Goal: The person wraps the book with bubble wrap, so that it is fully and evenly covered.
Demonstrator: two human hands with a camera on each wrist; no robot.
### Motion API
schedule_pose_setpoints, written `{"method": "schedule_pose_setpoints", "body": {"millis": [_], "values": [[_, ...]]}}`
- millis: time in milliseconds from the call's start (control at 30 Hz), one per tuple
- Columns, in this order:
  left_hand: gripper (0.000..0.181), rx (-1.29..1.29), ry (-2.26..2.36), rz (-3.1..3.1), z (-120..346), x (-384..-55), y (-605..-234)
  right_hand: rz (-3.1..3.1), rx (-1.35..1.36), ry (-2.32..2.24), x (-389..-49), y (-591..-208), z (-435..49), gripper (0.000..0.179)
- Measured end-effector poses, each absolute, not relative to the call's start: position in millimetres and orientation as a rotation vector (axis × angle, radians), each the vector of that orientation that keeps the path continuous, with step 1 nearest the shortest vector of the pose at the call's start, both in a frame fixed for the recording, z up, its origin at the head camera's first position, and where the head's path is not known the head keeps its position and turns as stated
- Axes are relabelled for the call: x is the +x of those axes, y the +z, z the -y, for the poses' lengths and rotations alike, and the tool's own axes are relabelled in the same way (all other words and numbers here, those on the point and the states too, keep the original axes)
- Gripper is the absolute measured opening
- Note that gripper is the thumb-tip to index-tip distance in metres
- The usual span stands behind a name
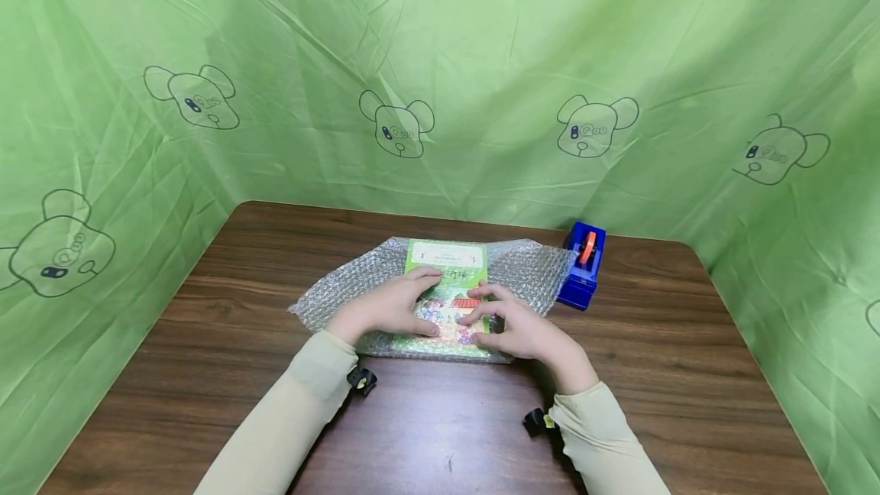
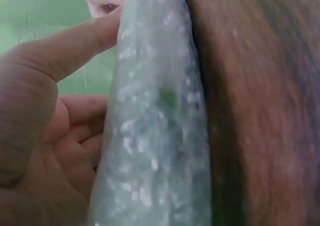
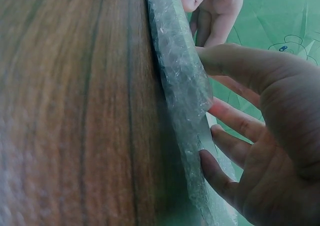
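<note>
A green picture book (image 1: 448, 256) lies on a sheet of bubble wrap (image 1: 354, 285), which spreads out on both sides of it. Over the book's lower part, clear wrap is folded up from the near edge. My left hand (image 1: 388, 305) rests on the left side of the cover, thumb and fingers spread. From the right, my right hand (image 1: 522, 329) touches the wrapped cover with loosely bent fingers. In the left wrist view the thick folded wrap edge (image 2: 155, 131) runs beside the hand. The right wrist view shows fingertips (image 3: 210, 161) right at the wrap.
A blue tape dispenser (image 1: 580, 281) with an orange roll stands at the right, against the wrap's right corner. The brown wooden table (image 1: 440, 426) is bordered by green cloth walls (image 1: 481, 37) at the back and sides.
</note>
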State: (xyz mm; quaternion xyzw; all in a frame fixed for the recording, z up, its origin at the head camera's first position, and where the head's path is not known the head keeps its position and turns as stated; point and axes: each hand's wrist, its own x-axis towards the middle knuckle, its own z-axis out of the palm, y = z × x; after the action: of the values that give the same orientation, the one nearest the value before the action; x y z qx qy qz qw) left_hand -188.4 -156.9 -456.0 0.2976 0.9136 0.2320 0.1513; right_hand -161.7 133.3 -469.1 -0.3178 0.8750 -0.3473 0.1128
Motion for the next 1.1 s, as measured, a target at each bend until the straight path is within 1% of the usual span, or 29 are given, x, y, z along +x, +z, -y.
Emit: {"method": "schedule_pose_setpoints", "body": {"millis": [167,533,1100], "values": [[0.101,0.888,0.686,-2.606,161.1,-189.3,-455.2,-2.563,-0.935,-1.019,-161.6,-469.1,-133.2,0.023],[0.101,0.839,0.697,-2.638,164.8,-188.9,-459.6,-2.566,-0.942,-1.023,-161.8,-466.5,-133.0,0.022],[0.101,0.874,0.711,-2.635,167.9,-189.7,-463.1,-2.562,-0.972,-1.016,-161.7,-468.6,-134.7,0.022]]}}
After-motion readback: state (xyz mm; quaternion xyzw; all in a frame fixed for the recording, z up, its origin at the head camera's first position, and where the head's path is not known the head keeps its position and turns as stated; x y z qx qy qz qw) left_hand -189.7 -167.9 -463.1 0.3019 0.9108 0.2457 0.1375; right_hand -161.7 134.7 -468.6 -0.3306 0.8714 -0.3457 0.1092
